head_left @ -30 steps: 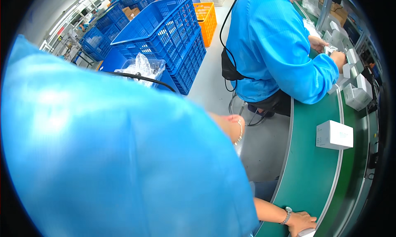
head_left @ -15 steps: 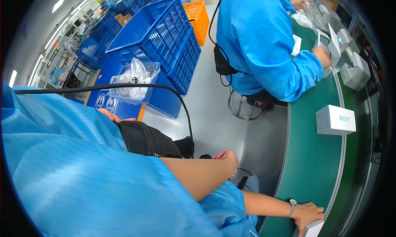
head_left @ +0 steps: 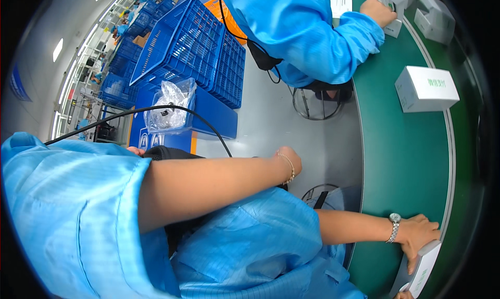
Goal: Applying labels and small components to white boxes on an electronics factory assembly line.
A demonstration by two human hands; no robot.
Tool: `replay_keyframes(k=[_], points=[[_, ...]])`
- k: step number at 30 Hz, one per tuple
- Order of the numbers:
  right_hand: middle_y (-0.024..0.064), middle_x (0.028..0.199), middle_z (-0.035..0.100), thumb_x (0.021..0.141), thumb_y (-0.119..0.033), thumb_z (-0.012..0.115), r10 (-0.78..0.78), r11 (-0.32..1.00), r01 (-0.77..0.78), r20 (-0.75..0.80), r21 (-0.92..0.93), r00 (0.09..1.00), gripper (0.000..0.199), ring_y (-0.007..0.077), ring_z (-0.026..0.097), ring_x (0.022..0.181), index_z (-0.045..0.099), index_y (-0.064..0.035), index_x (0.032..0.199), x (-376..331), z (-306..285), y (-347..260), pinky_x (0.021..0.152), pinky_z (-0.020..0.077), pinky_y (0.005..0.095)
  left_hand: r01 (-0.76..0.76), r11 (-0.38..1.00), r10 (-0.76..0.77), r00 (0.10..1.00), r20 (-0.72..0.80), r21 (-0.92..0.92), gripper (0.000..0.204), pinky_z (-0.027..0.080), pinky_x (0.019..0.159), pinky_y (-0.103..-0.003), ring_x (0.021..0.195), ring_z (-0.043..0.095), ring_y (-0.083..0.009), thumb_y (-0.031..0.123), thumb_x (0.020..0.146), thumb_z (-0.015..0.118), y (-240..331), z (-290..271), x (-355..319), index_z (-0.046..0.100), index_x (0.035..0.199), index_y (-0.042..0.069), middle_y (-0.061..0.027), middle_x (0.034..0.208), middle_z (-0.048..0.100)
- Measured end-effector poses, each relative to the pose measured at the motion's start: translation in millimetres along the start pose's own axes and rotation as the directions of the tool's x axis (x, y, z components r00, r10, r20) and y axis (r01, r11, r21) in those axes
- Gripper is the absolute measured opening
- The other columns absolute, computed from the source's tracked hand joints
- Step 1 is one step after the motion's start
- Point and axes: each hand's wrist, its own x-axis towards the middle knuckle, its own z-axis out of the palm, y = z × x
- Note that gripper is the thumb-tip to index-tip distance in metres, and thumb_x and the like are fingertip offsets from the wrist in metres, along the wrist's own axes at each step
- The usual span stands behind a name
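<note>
My left hand [head_left: 416,237], with a metal watch on its wrist, reaches from the lower middle onto the green bench [head_left: 401,158]. Its thumb and fingers close round a narrow white box [head_left: 426,265] with green print, tilted near the lower right rim. At the lower edge only some fingers of my right hand [head_left: 403,295] show, touching the box's near end; the rest is cut off. Close on the left, another person's bare forearm [head_left: 208,187] with a bracelet ends in a loosely curled hand [head_left: 289,161] above the floor. What that hand holds, if anything, is hidden.
A larger white box [head_left: 427,89] stands farther along the bench. Beyond it, a seated co-worker in blue [head_left: 307,33] handles white boxes. Blue crates [head_left: 192,49] and a clear bin of plastic bags [head_left: 169,109] stand behind, left of the aisle. A black cable [head_left: 120,113] crosses the view.
The view has shifted, so more of the narrow box and its print shows. My left hand still grips it. More of the bracelet-wearing forearm is visible, and its hand sits higher in the picture.
</note>
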Motion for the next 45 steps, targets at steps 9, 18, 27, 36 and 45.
replay_keyframes(k=[9, 18, 27, 36, 45], points=[[0.0132, 0.097, 0.065, 0.103, -0.018, 0.06, -0.112, 0.962, 0.098, 0.041, 0.255, 0.993, 0.012, 0.0298, 0.059, 0.083, 0.065, -0.0097, 0.097, -2.1, -16.8, -28.7, 0.089, 0.0463, 0.0505, 0.03, 1.0, -0.029, 0.996, 0.089, -0.009, 0.111, 0.049, 0.092, -0.044, 0.108, 0.063, -0.0346, 0.064, 0.042, 0.095, 14.0, -15.6, 7.9, 0.06, 0.127, 0.002, -0.0168, 0.117, 0.06], [0.0075, 0.09, 0.062, 0.074, -0.005, 0.081, 0.748, 0.629, -0.628, -0.139, 0.458, 0.648, 0.023, 0.0198, 0.059, 0.083, 0.066, -0.0042, 0.092, -15.7, -64.1, -7.0, 0.085, 0.0494, 0.0358, -0.052, 0.994, 0.05, 0.999, 0.018, 0.099, 0.09, 0.047, 0.091, -0.046, 0.102, 0.057, -0.0354, 0.045, 0.057, 0.101, 25.8, -84.9, -71.9, 0.061, 0.128, 0.006, -0.0148, 0.111, 0.06], [0.0006, 0.091, 0.072, 0.095, -0.006, 0.075, 0.975, 0.215, -0.813, -0.066, 0.541, 0.214, 0.008, 0.0077, 0.064, 0.082, 0.07, -0.0013, 0.099, -100.1, -50.4, 92.9, 0.078, 0.0527, 0.026, 0.302, 0.953, -0.269, 0.838, -0.475, -0.007, 0.121, 0.043, 0.107, -0.041, 0.125, 0.054, -0.0259, 0.054, 0.061, 0.096, -40.5, -217.0, -144.2, 0.04, 0.15, -0.006, -0.0139, 0.136, 0.053], [0.0009, 0.09, 0.073, 0.087, -0.013, 0.082, 0.989, 0.13, -0.963, -0.104, 0.235, 0.108, 0.017, 0.0146, 0.07, 0.083, 0.071, -0.0075, 0.098, -116.1, -19.3, 115.7, 0.076, 0.0553, 0.0307, 0.465, 0.86, -0.175, 0.656, -0.734, 0.211, 0.088, 0.044, 0.109, -0.043, 0.129, 0.053, -0.0314, 0.026, 0.09, 0.084, -82.0, -237.0, -127.6, 0.036, 0.156, -0.007, -0.0238, 0.147, 0.05], [0.01, 0.134, 0.056, 0.08, -0.021, 0.087, 0.86, 0.274, -0.955, -0.415, -0.113, 0.296, 0.066, 0.0322, 0.068, 0.102, 0.056, -0.014, 0.138, -65.7, -36.8, 86.4, 0.082, 0.0557, 0.0425, 0.374, 0.871, 0.131, 0.449, -0.884, 0.319, 0.089, 0.051, 0.079, -0.038, 0.098, 0.06, -0.0268, 0.043, 0.082, 0.091, -51.1, -228.4, -124.2, 0.047, 0.147, 0.002, -0.0144, 0.12, 0.058]])
